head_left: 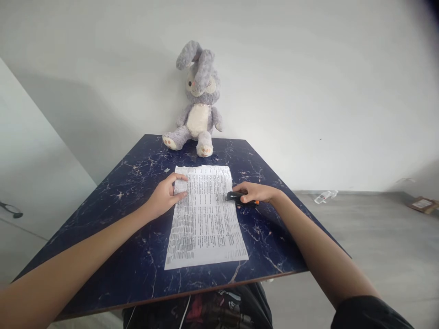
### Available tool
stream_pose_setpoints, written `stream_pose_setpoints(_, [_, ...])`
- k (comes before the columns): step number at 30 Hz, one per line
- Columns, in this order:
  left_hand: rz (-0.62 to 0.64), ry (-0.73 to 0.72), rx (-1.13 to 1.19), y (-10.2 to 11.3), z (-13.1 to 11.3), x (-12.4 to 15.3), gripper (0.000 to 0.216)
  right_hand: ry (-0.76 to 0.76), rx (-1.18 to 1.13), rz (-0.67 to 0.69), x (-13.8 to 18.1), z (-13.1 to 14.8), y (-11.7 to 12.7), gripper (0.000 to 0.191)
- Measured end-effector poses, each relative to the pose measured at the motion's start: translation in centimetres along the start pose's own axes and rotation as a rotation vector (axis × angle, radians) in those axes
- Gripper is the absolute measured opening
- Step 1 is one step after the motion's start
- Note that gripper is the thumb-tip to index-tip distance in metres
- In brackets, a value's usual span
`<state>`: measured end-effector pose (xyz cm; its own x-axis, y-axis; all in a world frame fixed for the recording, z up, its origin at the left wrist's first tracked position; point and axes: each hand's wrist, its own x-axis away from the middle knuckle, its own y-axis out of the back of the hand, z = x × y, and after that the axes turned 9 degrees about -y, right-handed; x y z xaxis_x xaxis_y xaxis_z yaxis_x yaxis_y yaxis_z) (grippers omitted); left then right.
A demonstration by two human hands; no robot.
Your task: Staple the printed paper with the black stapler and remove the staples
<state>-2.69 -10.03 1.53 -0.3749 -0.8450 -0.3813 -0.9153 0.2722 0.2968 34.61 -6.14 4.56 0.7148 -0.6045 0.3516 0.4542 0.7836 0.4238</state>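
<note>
**Inspection note: both hands at the printed sheet, stapler in the right grip**

I am viewing from the head camera, looking down along both bare forearms. The printed sheet (206,219) is lying flat near the middle of the dark blue marbled table (103,237), its long side running away from me and its far end curling up slightly.

The left hand (164,196) is resting on the sheet's left edge, towards the far end. Its grip is standing open, with thumb and forefinger spread in a curve and their tips lying on the paper.

The right hand (255,193) is lying at the sheet's right edge, opposite the left. Its grip is closing around a small black stapler (236,197) with an orange part showing under the fingers. The stapler's nose is pointing left and touching or overlapping the paper's edge; I cannot tell which.

A grey plush rabbit (199,105) is sitting upright at the table's far edge, against the white wall (308,91). A clear bottle (324,197) is lying on the grey floor (360,237) to the right.
</note>
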Motion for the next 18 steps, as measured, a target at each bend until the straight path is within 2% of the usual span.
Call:
stream_pose_setpoints(3, [-0.013, -0.019, -0.025, 0.1, 0.2, 0.0, 0.041, -0.001, -0.017, -0.003, 0.0, 0.0, -0.1, 0.072])
stream_pose_setpoints(11, [-0.028, -0.015, -0.117, -0.1, -0.2, 0.1, 0.042, -0.071, 0.036, -0.085, -0.2, 1.0, -0.6, 0.052])
stream_pose_setpoints(18, [-0.029, 0.000, -0.140, -0.3, -0.7, 0.2, 0.042, -0.075, 0.047, -0.087, -0.4, 1.1, -0.8, 0.047])
